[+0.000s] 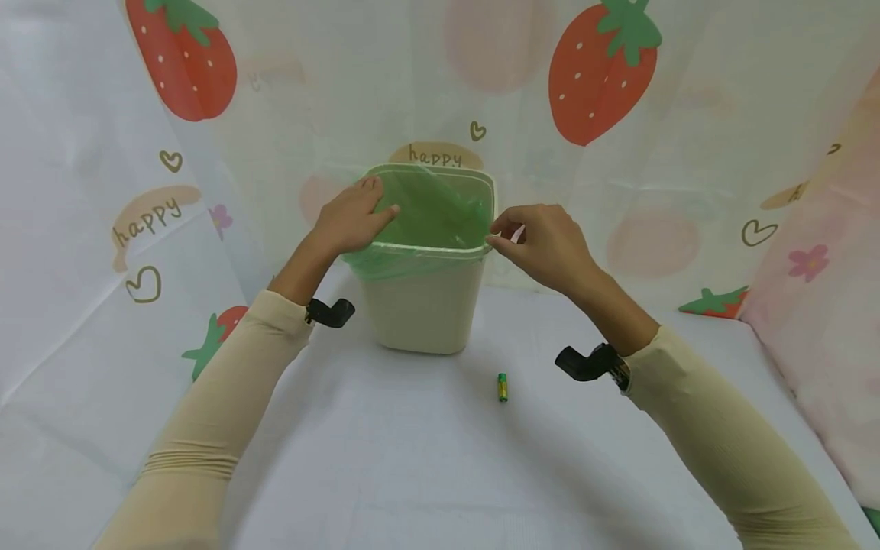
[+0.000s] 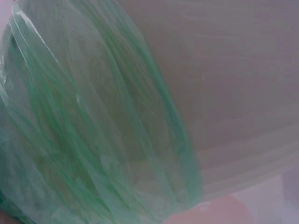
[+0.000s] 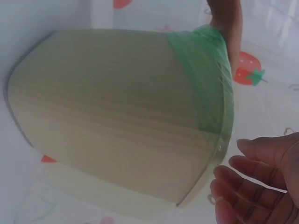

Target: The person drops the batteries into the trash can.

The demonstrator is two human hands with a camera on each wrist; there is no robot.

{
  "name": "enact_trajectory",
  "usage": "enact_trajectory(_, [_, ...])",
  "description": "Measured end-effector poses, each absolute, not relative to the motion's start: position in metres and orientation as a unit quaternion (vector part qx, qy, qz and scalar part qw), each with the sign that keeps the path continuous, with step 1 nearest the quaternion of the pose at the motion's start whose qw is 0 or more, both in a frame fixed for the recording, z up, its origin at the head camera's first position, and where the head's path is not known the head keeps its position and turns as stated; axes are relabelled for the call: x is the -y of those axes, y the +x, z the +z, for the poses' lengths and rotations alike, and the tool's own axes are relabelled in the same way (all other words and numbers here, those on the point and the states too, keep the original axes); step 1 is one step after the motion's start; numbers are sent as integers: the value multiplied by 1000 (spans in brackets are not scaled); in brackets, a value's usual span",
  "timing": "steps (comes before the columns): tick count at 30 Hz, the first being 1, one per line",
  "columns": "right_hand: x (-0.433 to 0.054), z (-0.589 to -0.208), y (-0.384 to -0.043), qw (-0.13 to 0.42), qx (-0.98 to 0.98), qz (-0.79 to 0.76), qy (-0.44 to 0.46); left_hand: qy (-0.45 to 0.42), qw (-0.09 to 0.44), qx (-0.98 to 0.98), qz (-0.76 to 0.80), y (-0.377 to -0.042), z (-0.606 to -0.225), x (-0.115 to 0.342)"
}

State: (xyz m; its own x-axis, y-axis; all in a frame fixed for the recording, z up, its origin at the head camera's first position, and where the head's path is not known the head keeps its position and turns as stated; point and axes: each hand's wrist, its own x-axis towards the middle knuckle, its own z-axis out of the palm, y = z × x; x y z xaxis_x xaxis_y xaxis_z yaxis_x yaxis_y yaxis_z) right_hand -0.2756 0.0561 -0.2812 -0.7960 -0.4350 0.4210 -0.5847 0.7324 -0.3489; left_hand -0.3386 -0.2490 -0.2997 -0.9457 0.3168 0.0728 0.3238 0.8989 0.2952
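Note:
A cream trash bin (image 1: 422,309) stands upright, with a thin green trash bag (image 1: 433,206) lining its inside. The bag folds over the rim at the left and front left, and hangs in creases down the outer wall in the left wrist view. My left hand (image 1: 352,218) rests on the bag at the bin's left rim, fingers extended and thumb spread inward. At the right front corner, my right hand (image 1: 543,243) has loosely bent fingers close to the rim. In the right wrist view its thumb and fingers are apart, with nothing between them.
A small green and yellow battery (image 1: 503,387) lies on the white cloth surface (image 1: 412,451) in front of the bin, to the right. Behind the bin hangs a sheet (image 1: 522,160) printed with strawberries. A pink patterned sheet (image 1: 825,328) slopes along the right side.

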Motion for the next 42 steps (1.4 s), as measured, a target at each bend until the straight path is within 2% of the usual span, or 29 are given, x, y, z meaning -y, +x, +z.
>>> enact_trajectory(19, [-75,-312,-255,151,917,251,271,-162,17,974,-154,-342,-303,251])
enact_trajectory(42, [-99,-370,-235,99,927,286,223,-164,13,975,-149,-343,-302,251])
